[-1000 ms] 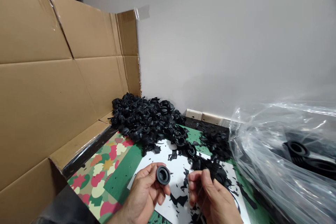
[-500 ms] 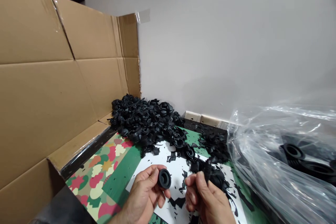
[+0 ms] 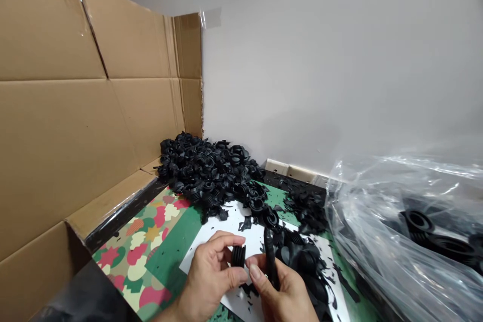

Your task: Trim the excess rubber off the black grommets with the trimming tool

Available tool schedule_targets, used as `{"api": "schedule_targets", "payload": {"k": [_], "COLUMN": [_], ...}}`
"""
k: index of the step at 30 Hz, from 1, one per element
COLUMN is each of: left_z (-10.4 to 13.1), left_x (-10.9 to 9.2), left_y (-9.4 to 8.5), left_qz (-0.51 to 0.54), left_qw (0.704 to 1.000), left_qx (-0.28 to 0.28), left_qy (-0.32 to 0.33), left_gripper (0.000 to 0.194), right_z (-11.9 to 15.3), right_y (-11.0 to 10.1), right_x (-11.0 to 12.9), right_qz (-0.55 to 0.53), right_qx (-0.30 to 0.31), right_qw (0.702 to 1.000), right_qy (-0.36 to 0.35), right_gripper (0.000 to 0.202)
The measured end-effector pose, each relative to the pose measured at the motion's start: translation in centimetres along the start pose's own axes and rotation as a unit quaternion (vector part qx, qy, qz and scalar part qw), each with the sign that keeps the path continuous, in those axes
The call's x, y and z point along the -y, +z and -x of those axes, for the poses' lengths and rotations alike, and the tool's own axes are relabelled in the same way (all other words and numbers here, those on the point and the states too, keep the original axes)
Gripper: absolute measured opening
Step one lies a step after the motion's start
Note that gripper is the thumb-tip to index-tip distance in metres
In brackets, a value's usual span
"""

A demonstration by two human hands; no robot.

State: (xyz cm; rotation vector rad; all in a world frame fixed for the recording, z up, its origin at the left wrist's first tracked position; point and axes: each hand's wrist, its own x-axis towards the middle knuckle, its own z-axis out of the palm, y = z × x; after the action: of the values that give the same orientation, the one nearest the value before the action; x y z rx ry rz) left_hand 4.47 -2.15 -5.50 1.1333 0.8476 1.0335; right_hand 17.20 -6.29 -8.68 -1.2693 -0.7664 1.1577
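Observation:
Between the thumb and fingers of my left hand (image 3: 209,274) is a small black ribbed rubber bellows (image 3: 238,256), its ridged side turned toward me. My right hand (image 3: 285,289) is close beside it, the thumb and fingertips pinched near the bellows' right edge. A slim black tool (image 3: 270,259) stands up out of the right hand; its kind and working end cannot be made out. Below both hands lies a white sheet (image 3: 204,244) strewn with black rubber scraps. More black rubber pieces (image 3: 302,256) lie just beyond my right hand.
A large heap of black ribbed rubber parts (image 3: 211,171) sits against the wall and cardboard panel (image 3: 143,115). Dark scraps (image 3: 307,209) lie to its right. A clear plastic bag (image 3: 362,211) on the right holds black rubber rings (image 3: 451,249). A green mat (image 3: 171,251) underlies the sheet.
My left hand has turned the bellows from its open end to its ribbed side. My right hand has moved left, up to the bellows, and the slim black tool now shows upright.

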Motion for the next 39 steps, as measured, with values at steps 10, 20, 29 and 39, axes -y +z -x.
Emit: {"api": "schedule_targets", "payload": {"k": [10, 20, 29, 39], "left_z": [0.1, -0.7, -0.6, -0.3], "left_x": [-0.4, -1.1, -0.3, -2.1], "left_y": [0.0, -0.2, -0.4, 0.3], "left_qz": [-0.107, -0.043, -0.089, -0.219], "left_qw": [0.994, 0.998, 0.996, 0.974], "left_qx": [0.026, 0.022, 0.012, -0.004], "left_qy": [0.028, -0.031, 0.013, 0.065], "left_gripper": [0.037, 0.025, 0.019, 0.017], "right_z": [0.5, 0.5, 0.5, 1.2], "right_y": [-0.2, -0.3, 0.0, -1.5], "right_x": [0.4, 0.7, 0.9, 3.4], "right_qz": [-0.014, -0.112, -0.056, 0.134], "right_qx": [0.003, 0.022, 0.021, -0.102], "right_qw": [0.999, 0.989, 0.996, 0.972], "right_qy": [0.029, 0.090, 0.064, -0.162], "right_gripper": [0.042, 0.039, 0.041, 0.046]}}
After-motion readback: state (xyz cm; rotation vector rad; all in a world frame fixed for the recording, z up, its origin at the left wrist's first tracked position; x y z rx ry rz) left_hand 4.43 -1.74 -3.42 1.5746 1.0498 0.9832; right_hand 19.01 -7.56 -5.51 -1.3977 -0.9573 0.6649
